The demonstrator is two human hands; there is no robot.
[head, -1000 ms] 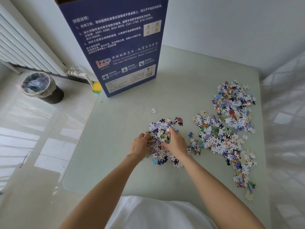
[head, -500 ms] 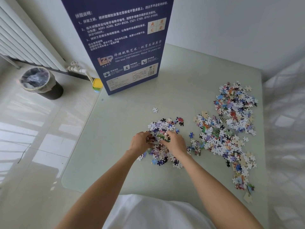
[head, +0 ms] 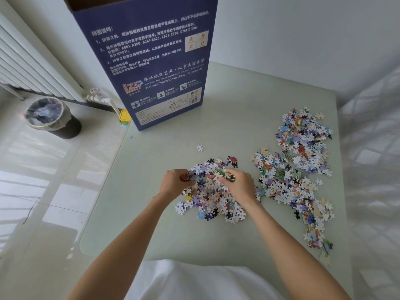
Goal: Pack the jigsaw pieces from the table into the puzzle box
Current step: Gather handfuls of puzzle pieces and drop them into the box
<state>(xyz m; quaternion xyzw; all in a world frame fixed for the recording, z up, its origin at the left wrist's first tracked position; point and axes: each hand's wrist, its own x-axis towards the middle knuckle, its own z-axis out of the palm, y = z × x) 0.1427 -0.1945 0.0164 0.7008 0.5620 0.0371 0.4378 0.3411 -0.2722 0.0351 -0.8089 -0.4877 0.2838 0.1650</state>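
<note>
Both hands over near pile of jigsaw pieces (head: 213,200) mid-worktop; left hand (head: 173,182) grip curled round a few pieces, right hand (head: 239,185) grip clamped on a small bunch; bigger spread of pieces (head: 300,169) to the right. Puzzle box (head: 151,61) upright at far left of worktop (head: 249,118), top open

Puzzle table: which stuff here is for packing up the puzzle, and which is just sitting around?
For the job:
- near pile of pieces
- far pile of pieces
- lone piece
- puzzle box, standing open
- left hand and right hand, each gripping pieces

Just lying about:
- bin on the floor
- radiator
- yellow thing beside the box
</note>
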